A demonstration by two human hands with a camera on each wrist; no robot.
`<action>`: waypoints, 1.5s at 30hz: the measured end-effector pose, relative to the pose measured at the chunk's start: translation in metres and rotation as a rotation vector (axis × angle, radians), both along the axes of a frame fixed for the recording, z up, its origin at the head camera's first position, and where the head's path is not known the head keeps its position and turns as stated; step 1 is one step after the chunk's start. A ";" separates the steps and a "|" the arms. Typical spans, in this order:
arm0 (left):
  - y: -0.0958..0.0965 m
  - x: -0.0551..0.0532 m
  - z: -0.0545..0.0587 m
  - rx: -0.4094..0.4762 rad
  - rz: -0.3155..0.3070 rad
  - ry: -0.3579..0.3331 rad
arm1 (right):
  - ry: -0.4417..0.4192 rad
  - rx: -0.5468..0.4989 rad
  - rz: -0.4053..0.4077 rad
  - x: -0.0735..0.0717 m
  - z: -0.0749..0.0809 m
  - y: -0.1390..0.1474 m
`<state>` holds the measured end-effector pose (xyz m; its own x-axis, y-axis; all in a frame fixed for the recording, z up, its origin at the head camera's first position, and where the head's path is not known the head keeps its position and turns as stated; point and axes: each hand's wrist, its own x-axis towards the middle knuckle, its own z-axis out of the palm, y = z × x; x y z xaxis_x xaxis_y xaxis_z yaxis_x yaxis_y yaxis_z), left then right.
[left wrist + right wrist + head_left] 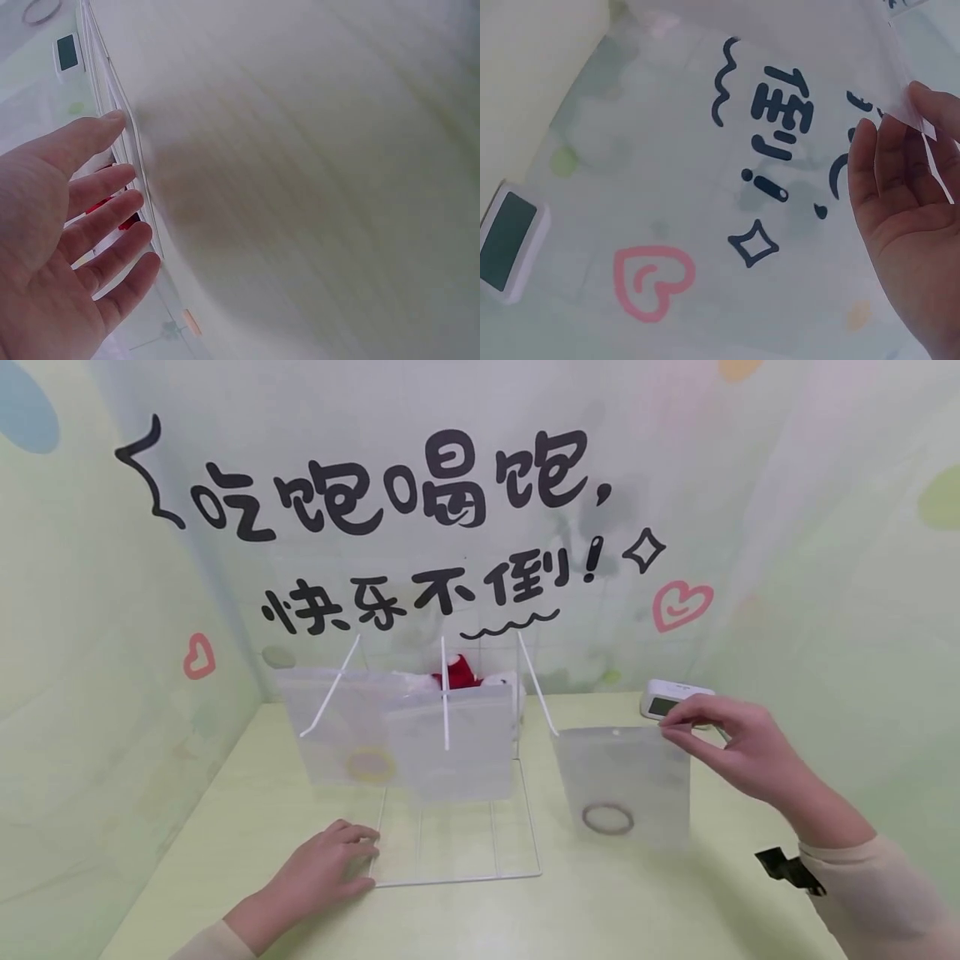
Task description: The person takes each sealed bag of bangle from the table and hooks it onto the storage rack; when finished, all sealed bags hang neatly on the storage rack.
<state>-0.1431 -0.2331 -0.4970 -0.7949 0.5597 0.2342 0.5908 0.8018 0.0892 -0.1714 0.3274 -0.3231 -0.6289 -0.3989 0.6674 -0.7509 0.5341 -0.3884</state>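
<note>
My right hand (pixel 738 747) pinches the top right corner of a frosted plastic bag (pixel 637 768), which hangs upright with a dark bracelet-like ring (pixel 608 807) at its bottom. A small hole shows near the bag's top edge. Its top left corner is right at the tip of the right prong (pixel 537 683) of a white wire display rack (pixel 457 882). Two similar bags hang at the other prongs, the left bag (pixel 318 710) with a yellowish ring in it and the middle bag (pixel 457 752). My left hand (pixel 311 872) rests with relaxed fingers at the left edge of the rack's base.
A white digital clock (pixel 651 700) stands at the back right, behind my right hand. Behind the rack sits a red and white plush thing (pixel 457 670), partly hidden by the bags. A printed curtain (pixel 810 610) encloses the pale table (pixel 225 827).
</note>
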 end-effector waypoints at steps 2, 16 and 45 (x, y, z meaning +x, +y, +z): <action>0.000 0.001 0.000 0.002 0.004 -0.001 | 0.023 0.004 0.047 0.001 0.003 -0.007; -0.003 0.001 0.001 -0.008 0.010 -0.028 | 0.174 -0.076 0.420 0.011 0.038 -0.059; 0.000 -0.005 -0.003 0.004 -0.016 0.008 | 0.264 -0.116 0.419 0.003 0.060 -0.091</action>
